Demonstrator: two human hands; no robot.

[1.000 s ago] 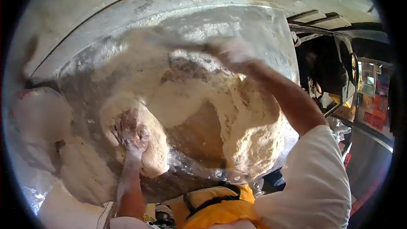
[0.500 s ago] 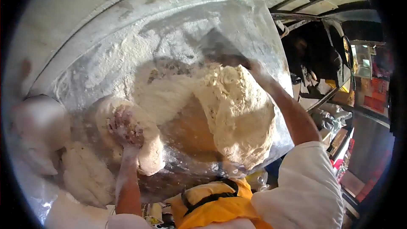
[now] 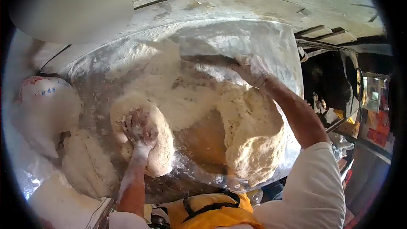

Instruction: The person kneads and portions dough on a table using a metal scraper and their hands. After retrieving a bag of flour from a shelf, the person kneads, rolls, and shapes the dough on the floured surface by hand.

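Observation:
My left hand [image 3: 140, 126] rests on top of an oval dough piece [image 3: 163, 154], fingers spread over its floury surface. My right hand [image 3: 253, 68] reaches past a big dough mass [image 3: 254, 138] and is closed around a scraper with a wide dark blade [image 3: 205, 60]. The blade lies low over the loose flour [image 3: 174, 101], apart from the big mass; whether its edge touches the worktop is unclear. Another dough lump [image 3: 89, 163] sits left of the oval piece.
A white printed sack [image 3: 48, 101] stands at the left of the floury metal worktop [image 3: 271, 38]. A pale wall runs behind it. Dark equipment [image 3: 333, 82] stands to the right. An orange apron [image 3: 212, 210] shows at the near edge.
The view has shifted, so the worktop sits lower and further right. My right hand has moved with the scraper from behind the big dough mass towards the flour. My left hand stays on the oval piece.

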